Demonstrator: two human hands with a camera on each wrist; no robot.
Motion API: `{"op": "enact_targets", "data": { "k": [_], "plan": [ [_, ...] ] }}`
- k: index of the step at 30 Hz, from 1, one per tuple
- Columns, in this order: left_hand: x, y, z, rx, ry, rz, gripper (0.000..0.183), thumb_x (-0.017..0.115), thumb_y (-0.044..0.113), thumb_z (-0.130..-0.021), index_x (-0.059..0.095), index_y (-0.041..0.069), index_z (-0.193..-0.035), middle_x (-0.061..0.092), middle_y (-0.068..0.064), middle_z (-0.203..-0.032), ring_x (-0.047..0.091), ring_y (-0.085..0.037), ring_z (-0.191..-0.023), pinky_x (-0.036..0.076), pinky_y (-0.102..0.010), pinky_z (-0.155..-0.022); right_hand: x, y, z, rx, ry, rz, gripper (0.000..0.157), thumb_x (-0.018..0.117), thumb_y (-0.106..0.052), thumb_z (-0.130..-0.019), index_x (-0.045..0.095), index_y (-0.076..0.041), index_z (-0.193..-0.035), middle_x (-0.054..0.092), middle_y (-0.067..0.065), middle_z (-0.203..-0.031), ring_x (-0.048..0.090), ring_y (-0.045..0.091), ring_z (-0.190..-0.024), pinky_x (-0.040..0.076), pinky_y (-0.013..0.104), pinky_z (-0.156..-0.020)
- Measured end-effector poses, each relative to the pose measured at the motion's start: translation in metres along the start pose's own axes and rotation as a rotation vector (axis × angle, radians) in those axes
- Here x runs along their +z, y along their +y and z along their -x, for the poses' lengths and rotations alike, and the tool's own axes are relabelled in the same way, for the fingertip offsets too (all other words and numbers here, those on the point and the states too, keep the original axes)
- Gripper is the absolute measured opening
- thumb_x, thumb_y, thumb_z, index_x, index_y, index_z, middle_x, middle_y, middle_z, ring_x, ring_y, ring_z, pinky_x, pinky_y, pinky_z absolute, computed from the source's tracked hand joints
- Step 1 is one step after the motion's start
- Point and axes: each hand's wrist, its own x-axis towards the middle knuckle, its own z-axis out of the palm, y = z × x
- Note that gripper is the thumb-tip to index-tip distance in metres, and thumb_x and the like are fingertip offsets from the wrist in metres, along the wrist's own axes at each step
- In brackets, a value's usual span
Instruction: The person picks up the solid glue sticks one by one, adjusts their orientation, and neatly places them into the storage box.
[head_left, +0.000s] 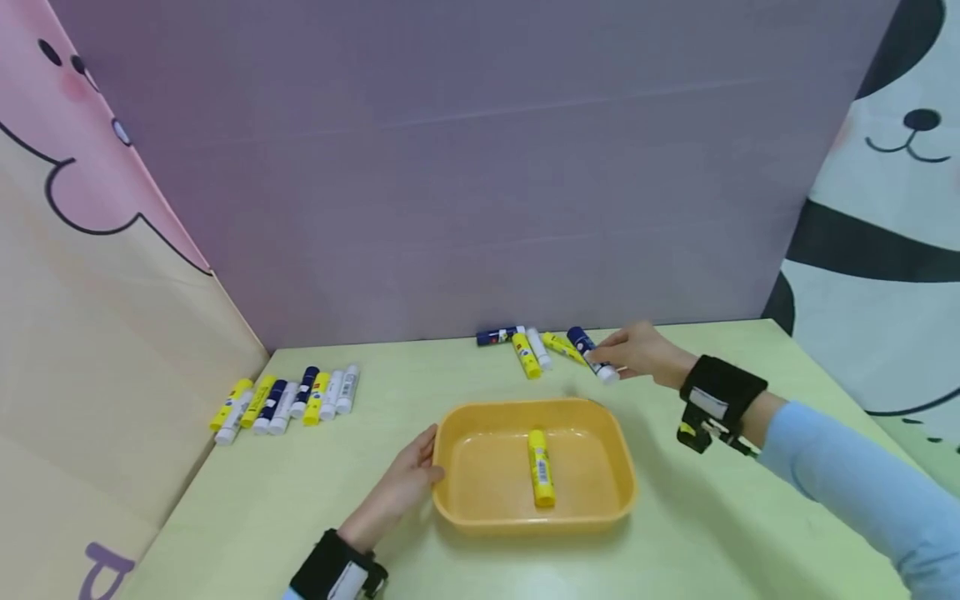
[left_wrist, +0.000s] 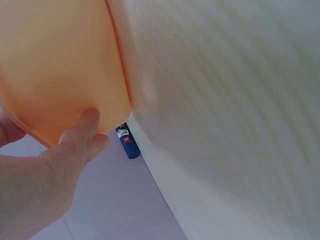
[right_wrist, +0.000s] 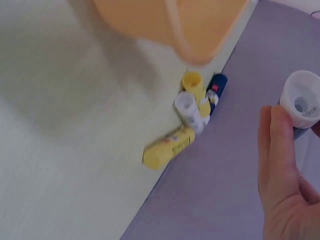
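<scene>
My left hand (head_left: pixel 407 473) grips the left side of a yellow-orange plastic tray (head_left: pixel 525 528), its thumb at the rim and its fingers along the outer wall (left_wrist: pixel 65 60). One yellow glue stick (head_left: pixel 541 471) lies lengthwise inside the tray. Behind the tray's far right corner, my right hand (head_left: pixel 643 352) pinches a glue stick (head_left: pixel 581 338) with a navy body and a white end. In the right wrist view that white end (right_wrist: pixel 303 95) faces the camera, held between fingers and thumb and raised off the table.
Beside the right hand lie a navy glue stick (head_left: pixel 495 336), a white one (head_left: pixel 538 348) and two yellow ones, one upright-lying (head_left: pixel 527 356) and one slanted (head_left: pixel 562 347). Several more, including a yellow stick (head_left: pixel 315 398), line the table's left edge. A purple backdrop (head_left: pixel 420 208) borders the far side.
</scene>
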Motion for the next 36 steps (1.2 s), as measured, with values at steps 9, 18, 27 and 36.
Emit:
{"op": "enact_targets", "data": {
  "k": [9, 18, 27, 36],
  "plan": [
    [0.002, -0.001, -0.001, -0.029, 0.013, -0.005, 0.069, 0.044, -0.007, -0.084, 0.009, -0.006, -0.144, 0.018, -0.027, -0.147, 0.022, -0.04, -0.135, 0.024, -0.049, -0.106, 0.017, -0.004, 0.026, 0.053, -0.037, 0.035, 0.048, 0.069, -0.036, -0.08, 0.061, -0.003, -0.113, 0.063, 0.01, -0.101, 0.057, 0.019, -0.083, 0.053, 0.034, -0.078],
    [0.003, 0.002, 0.001, -0.057, 0.025, -0.026, 0.066, 0.043, -0.005, -0.087, 0.01, -0.003, -0.144, 0.018, -0.025, -0.148, 0.021, -0.039, -0.135, 0.024, -0.05, -0.106, 0.034, -0.004, 0.044, 0.059, -0.099, 0.081, 0.05, 0.072, -0.036, -0.077, 0.06, -0.001, -0.111, 0.064, 0.008, -0.093, 0.058, 0.017, -0.074, 0.054, 0.029, -0.07],
    [0.001, 0.0, 0.0, -0.045, 0.02, -0.043, 0.067, 0.043, -0.004, -0.086, 0.01, -0.004, -0.144, 0.017, -0.024, -0.149, 0.021, -0.039, -0.136, 0.023, -0.05, -0.107, 0.054, 0.0, 0.052, 0.027, -0.128, 0.16, 0.041, 0.072, -0.029, -0.077, 0.062, -0.003, -0.107, 0.063, 0.006, -0.088, 0.059, 0.013, -0.066, 0.053, 0.025, -0.062],
    [0.002, 0.002, 0.001, -0.033, 0.035, -0.043, 0.067, 0.043, -0.005, -0.085, 0.011, -0.005, -0.144, 0.017, -0.026, -0.148, 0.021, -0.039, -0.136, 0.023, -0.05, -0.107, 0.083, 0.001, 0.052, 0.033, -0.125, 0.33, 0.034, 0.073, -0.023, -0.076, 0.062, -0.004, -0.101, 0.06, 0.006, -0.081, 0.058, 0.014, -0.063, 0.052, 0.023, -0.059]
  ]
}}
